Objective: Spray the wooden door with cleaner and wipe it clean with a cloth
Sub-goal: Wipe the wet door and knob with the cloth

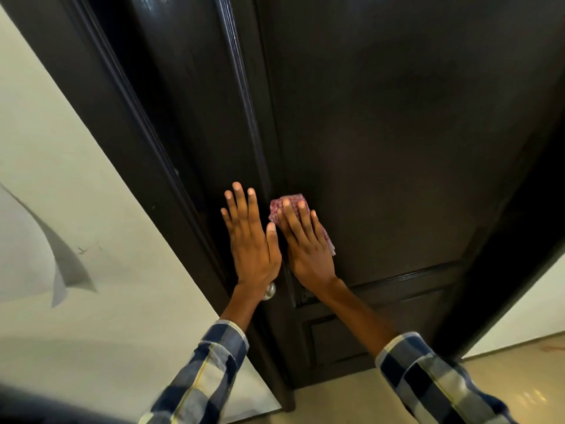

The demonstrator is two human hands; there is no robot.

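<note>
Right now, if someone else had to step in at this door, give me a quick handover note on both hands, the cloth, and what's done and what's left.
Left hand: flat and open, fingers straight, resting on the dark brown wooden door near its left edge, just above the round silver door knob.
Right hand: flat, pressing the red-and-white checked cloth against the door panel.
No spray bottle is in view.
Done: wiping is under way at mid-door height; whether spray went on cannot be told.
Left: probably wipe the remaining panel above and the recessed lower panel.
</note>
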